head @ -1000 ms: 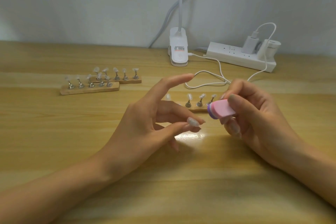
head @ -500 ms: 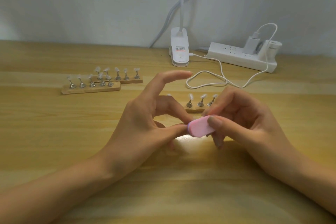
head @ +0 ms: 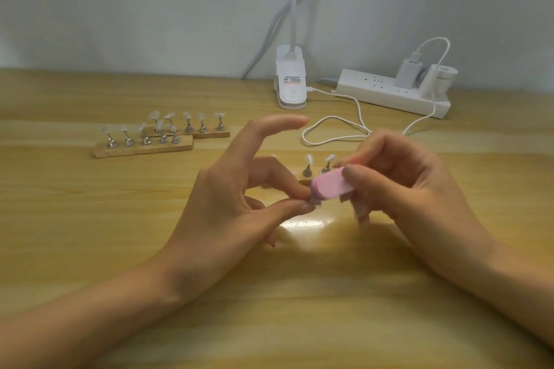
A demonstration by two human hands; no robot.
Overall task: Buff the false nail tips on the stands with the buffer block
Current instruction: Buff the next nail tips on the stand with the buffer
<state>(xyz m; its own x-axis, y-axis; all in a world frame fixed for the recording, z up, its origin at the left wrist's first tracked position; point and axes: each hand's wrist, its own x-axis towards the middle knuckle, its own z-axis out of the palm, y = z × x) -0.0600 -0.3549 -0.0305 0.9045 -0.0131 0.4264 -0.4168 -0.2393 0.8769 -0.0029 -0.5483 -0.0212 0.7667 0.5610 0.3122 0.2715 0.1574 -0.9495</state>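
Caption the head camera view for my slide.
Right hand holds pink buffer block against nail tip pinched in left hand.

The wooden table (head: pixel 90 249) holds a clip lamp (head: pixel 290 87) at its far edge. Right of the lamp lies a power strip (head: pixel 386 96), in front of it a looped cable (head: pixel 332 137), and to its left and nearer, two wooden nail stands (head: pixel 144 149).

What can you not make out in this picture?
Head view:
1. Nail tip: mostly hidden by buffer and the left hand pinching it.
2. Right hand: lower fingers motion-blurred.
3. Near stand: partly behind the hands.
4. Lamp: head cut off by top edge; label too small.
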